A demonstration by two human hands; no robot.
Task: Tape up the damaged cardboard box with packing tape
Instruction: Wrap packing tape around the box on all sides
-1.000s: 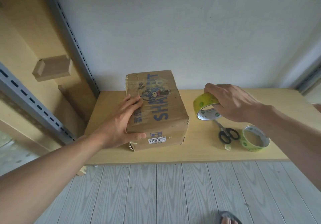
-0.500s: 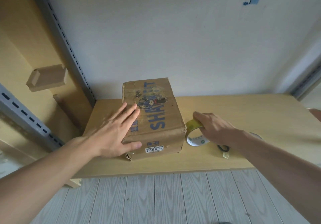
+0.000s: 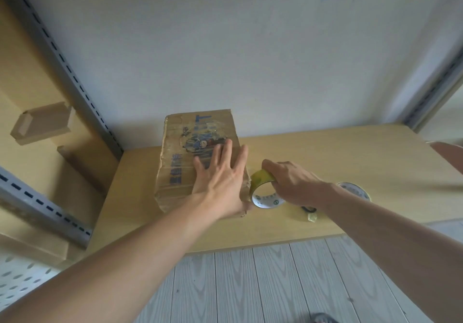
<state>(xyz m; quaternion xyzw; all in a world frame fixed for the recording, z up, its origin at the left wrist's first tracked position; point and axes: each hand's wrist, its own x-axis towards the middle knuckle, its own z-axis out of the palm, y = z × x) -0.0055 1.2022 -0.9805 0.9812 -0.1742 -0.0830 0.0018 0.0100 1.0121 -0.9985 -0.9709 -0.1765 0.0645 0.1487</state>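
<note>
Wooden shelf (image 3: 325,152) bears cardboard box (image 3: 175,172) under flat left hand (image 3: 220,180); right hand (image 3: 293,182) grips tape roll (image 3: 263,190).

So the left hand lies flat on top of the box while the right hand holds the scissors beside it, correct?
Not quite. In the head view the right hand holds a roll of yellow tape, not scissors. The left hand does lie flat on the box.

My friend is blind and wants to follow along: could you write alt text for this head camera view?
A person's left hand presses flat on top of a worn cardboard box on a wooden shelf, while the right hand holds a roll of yellow packing tape against the box's right side. A second tape roll lies partly hidden behind the right wrist.
</note>
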